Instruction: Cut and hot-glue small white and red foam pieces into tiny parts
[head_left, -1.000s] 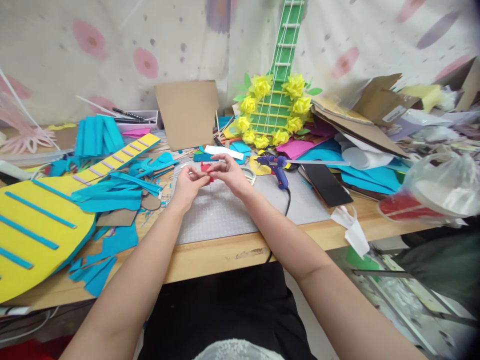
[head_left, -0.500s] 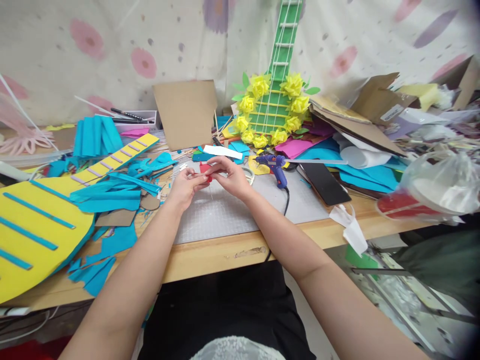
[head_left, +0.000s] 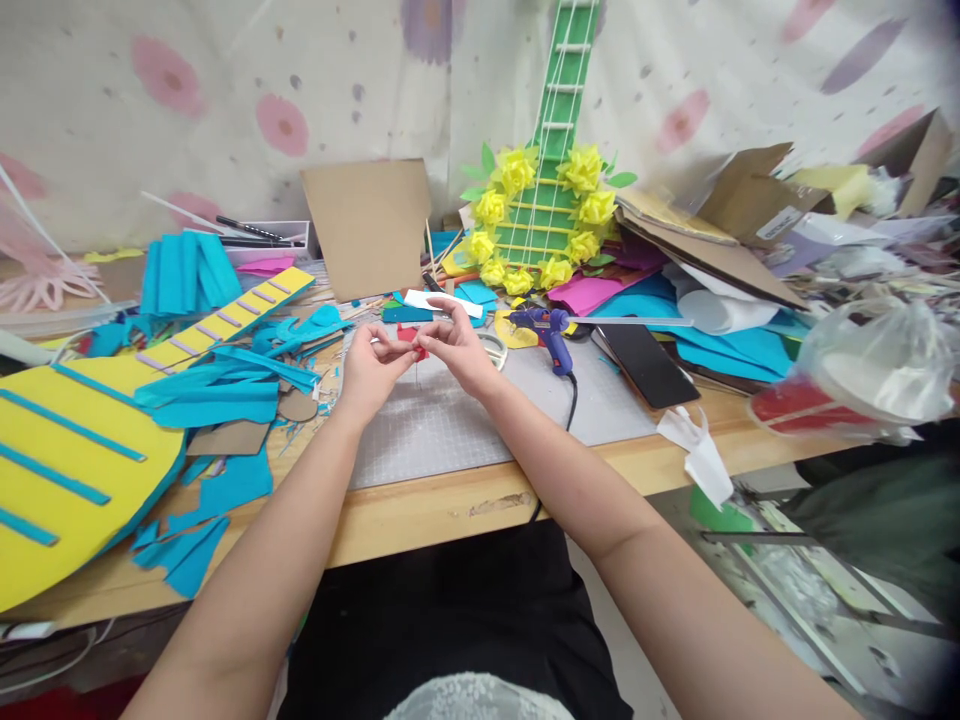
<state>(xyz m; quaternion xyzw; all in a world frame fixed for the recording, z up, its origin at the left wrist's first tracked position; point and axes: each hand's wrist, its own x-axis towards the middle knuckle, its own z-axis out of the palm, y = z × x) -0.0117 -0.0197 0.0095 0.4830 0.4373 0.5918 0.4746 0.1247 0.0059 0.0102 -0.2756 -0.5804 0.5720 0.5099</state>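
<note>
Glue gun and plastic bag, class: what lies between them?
The head view shows a black phone between the glue gun and the plastic bag, with blue sheets behind it and a white scrap in front.

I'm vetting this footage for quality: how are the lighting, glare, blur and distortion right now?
Head view: light is even, shadows soft; head view, right: pale highlights on the plastic bag, which looks soft, and the top corner darkens; head view, centre: left hand and right hand read fairly clearly, the red piece small and partly covered; head view, edges: wide-angle stretching.
</note>
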